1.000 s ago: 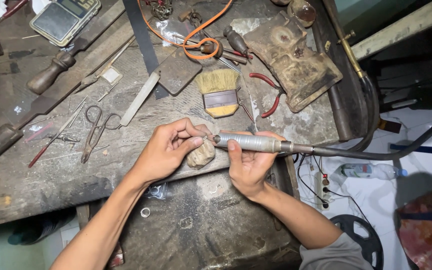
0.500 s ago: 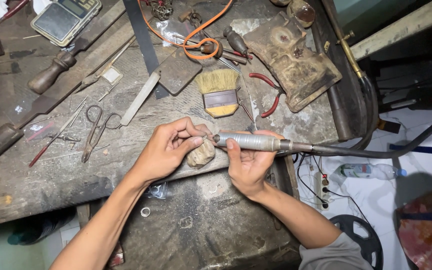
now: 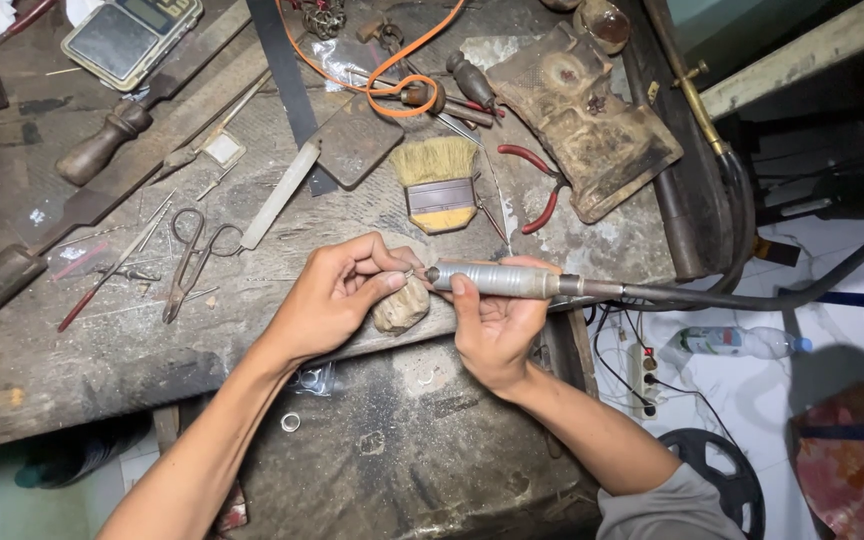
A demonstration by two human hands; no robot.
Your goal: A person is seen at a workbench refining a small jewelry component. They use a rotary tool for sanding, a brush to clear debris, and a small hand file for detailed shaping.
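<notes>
Head view, looking down on a worn bench [image 3: 152,350]. Left hand [image 3: 337,295] curled near the bench's near edge, thumb and forefinger pinched together on something tiny at their tips; too small to tell what. Just below those fingertips, a lumpy tan peg [image 3: 402,305], touching the thumb side of the hand. Right hand [image 3: 497,325] wrapped under and around a grey metal handpiece [image 3: 497,280], fingers closed firmly on its barrel, thumb on top.

Long axis of handpiece: nearly level, running left to right across the scene, nose end to the left, flexible shaft [image 3: 712,295] trailing off to the right and curving away over the bench side. Nose right up against the left hand's pinch, tip seemingly touching the held piece; exact contact hidden by the fingers. Held piece therefore just left of the tool's tip and directly on its axis, above the peg. Both hands close together, left hand the one on the piece, right hand just beside it.

Farther off on the bench: a brush [image 3: 439,180] just beyond the hands, scissors [image 3: 190,260] to the left, red pliers [image 3: 537,190] to the far right, orange cord [image 3: 392,75] at the far edge.
</notes>
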